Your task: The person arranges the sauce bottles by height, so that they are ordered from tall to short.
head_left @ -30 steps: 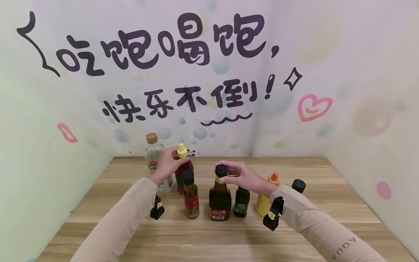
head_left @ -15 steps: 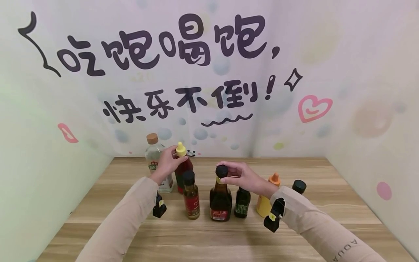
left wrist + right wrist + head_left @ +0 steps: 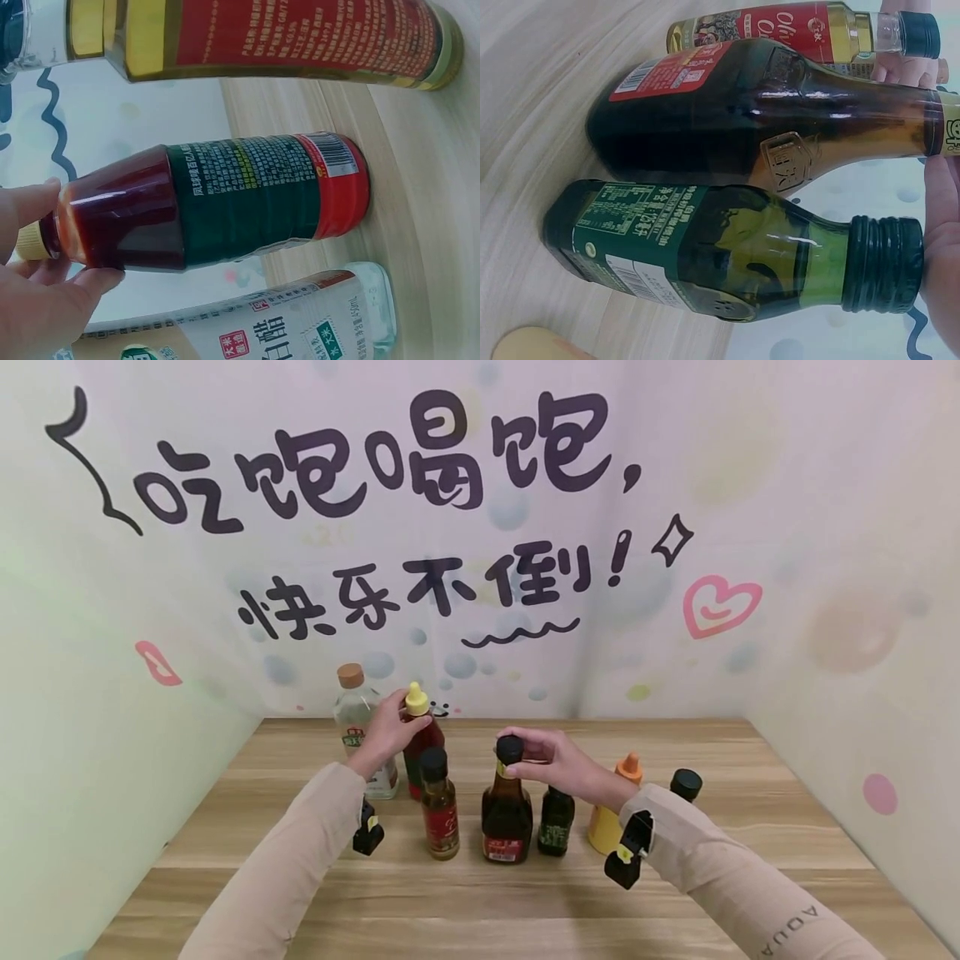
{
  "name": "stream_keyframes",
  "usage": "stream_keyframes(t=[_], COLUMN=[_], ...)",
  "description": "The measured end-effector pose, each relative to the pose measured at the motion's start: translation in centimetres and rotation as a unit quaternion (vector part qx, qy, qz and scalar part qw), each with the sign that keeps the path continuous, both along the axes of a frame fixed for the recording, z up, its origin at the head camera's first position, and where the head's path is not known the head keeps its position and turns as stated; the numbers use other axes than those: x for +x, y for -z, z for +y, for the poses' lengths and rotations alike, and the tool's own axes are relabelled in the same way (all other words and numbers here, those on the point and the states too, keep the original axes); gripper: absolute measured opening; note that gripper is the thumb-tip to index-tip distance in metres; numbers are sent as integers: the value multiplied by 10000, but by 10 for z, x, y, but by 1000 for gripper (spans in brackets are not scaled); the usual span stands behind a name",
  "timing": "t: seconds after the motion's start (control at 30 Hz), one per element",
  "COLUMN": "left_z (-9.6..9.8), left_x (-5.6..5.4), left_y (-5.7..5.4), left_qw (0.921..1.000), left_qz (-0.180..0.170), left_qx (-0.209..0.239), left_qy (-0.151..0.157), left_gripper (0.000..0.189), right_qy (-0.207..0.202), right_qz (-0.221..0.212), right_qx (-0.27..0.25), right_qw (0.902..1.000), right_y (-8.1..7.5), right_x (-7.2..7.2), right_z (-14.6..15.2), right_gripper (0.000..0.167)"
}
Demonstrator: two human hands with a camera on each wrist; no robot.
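My left hand (image 3: 382,733) pinches a dark-red sauce bottle (image 3: 422,739) just under its yellow nozzle cap. In the left wrist view this bottle (image 3: 247,199) has a green label and a red band at its base, and it stands upright close to the wood. My right hand (image 3: 561,764) holds a dark brown sauce bottle (image 3: 507,818) by the neck under its black cap, fingers behind and thumb in front. Between the two hands is a small olive oil bottle (image 3: 440,822) with a red label. A green glass bottle (image 3: 727,255) stands close beside the brown one, below my right wrist.
A clear white vinegar bottle (image 3: 351,710) with an orange-brown cap stands behind my left hand. A yellow bottle (image 3: 602,827) with an orange nozzle and a black-capped bottle (image 3: 686,785) are partly hidden by my right forearm. The wooden table (image 3: 465,918) meets a printed backdrop.
My left hand and the red sauce bottle have shifted slightly toward the backdrop. My right hand keeps its grip on the brown bottle, with hardly any movement.
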State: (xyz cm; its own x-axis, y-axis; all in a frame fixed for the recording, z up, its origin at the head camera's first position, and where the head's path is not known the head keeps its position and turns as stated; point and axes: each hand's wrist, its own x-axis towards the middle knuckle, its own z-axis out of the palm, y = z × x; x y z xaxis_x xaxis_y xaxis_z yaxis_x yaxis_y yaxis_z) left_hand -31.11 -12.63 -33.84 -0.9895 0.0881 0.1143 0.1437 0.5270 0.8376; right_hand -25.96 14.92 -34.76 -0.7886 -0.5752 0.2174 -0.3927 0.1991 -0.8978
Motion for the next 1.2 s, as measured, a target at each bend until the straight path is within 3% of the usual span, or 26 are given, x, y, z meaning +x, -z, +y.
stream_keyframes(t=[0.1, 0.33, 0.63, 1.0, 1.2], left_z=[1, -6, -24, -39, -40], left_x=[1, 7, 21, 46, 56], left_y=[-1, -7, -15, -36, -41], left_qw=[9999, 9989, 9976, 9965, 9947], left_qz=[-99, -285, -418, -11, 184], left_qx=[-79, 188, 166, 372, 494], left_qy=[40, 307, 535, 750, 881], left_gripper=[57, 65, 75, 74, 71], right_qy=[12, 12, 13, 15, 29], right_qz=[12, -68, -88, -127, -74], right_qx=[48, 30, 42, -4, 67], right_qw=[10000, 10000, 10000, 9999, 9999], right_y=[1, 1, 1, -1, -1], right_x=[0, 0, 0, 1, 1], right_z=[0, 0, 0, 0, 0], right_gripper=[46, 47, 48, 50, 49])
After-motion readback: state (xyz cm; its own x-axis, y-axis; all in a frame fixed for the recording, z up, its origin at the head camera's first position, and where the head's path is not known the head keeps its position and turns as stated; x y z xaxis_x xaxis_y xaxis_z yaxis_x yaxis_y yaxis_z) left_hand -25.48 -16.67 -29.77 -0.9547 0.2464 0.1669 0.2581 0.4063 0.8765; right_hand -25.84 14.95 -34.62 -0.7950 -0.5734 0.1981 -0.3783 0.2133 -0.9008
